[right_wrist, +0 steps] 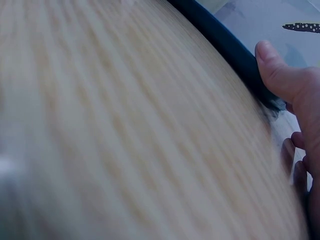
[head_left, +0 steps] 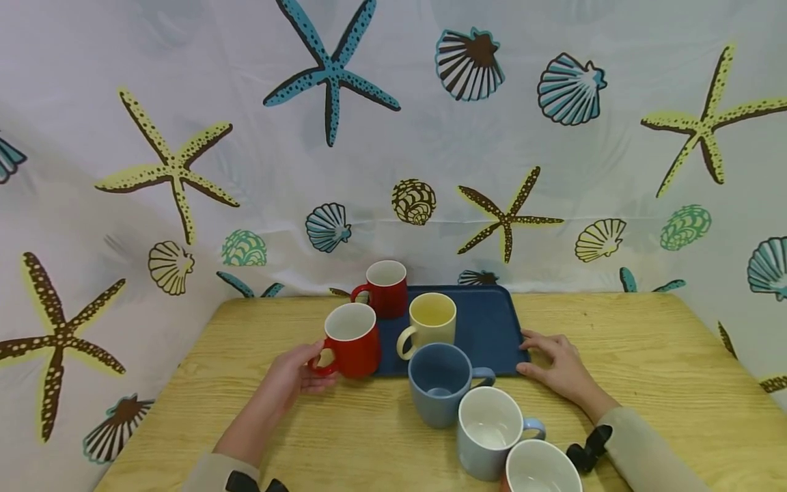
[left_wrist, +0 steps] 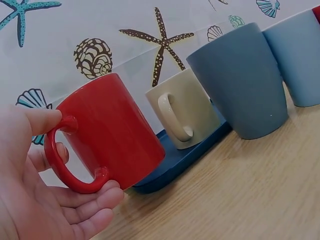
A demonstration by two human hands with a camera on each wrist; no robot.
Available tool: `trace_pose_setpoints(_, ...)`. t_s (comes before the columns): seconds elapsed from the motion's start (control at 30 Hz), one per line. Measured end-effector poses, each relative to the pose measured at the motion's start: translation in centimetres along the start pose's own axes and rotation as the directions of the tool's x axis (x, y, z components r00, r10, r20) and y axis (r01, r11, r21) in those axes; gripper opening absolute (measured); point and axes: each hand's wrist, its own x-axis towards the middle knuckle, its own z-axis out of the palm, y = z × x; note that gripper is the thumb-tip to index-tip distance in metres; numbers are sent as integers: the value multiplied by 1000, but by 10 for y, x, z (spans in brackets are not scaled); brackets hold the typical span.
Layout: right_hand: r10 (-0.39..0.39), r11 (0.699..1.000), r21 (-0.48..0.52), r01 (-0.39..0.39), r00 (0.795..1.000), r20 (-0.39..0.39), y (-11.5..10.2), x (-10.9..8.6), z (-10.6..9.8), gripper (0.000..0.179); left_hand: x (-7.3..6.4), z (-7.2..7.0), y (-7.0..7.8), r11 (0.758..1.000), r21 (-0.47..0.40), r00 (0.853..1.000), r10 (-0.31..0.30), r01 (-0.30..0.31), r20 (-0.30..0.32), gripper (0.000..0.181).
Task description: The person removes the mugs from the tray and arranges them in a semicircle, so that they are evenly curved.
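Note:
My left hand (head_left: 295, 369) holds a red mug (left_wrist: 115, 132) by its handle, thumb at the top and fingers below. In the head view the mug overlaps the front left of a dark blue tray (head_left: 488, 328). A second red mug (head_left: 390, 301) stands at the tray's back left. Between them and the right side, a cream mug (head_left: 433, 331) sits on the tray, its handle toward the left. My right hand (head_left: 556, 365) touches the tray's right edge near the front corner; the right wrist view shows the thumb (right_wrist: 272, 70) against the rim.
A blue mug (head_left: 433, 403) stands just before the tray. Nearer me are a light blue mug with a white inside (head_left: 476, 447) and another white-lined mug (head_left: 541, 471), cut off by the frame. A sea-patterned cloth (head_left: 381, 171) hangs behind the wooden table (head_left: 246, 335).

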Motion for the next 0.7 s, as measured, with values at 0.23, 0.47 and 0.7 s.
trace_pose_setpoints(0.23, 0, 1000, -1, 0, 1000, 1, 0, 0, 0, 36, -18, -2, -3, 1000, -20, 1000, 10, -10, 5, 37)
trace_pose_setpoints(0.47, 2, 1000, -2, -2, 1000, 6, 0, 1, -1, 36, -32, -1, -9, 998, -61, 995, -12, 18, 101, 35)
trace_pose_setpoints(0.7, 1, 1000, 4, -1, 1000, 4, 1, 0, 1, 37, -43, 3, -17, 997, -62, 989, -30, 40, 145, 34)
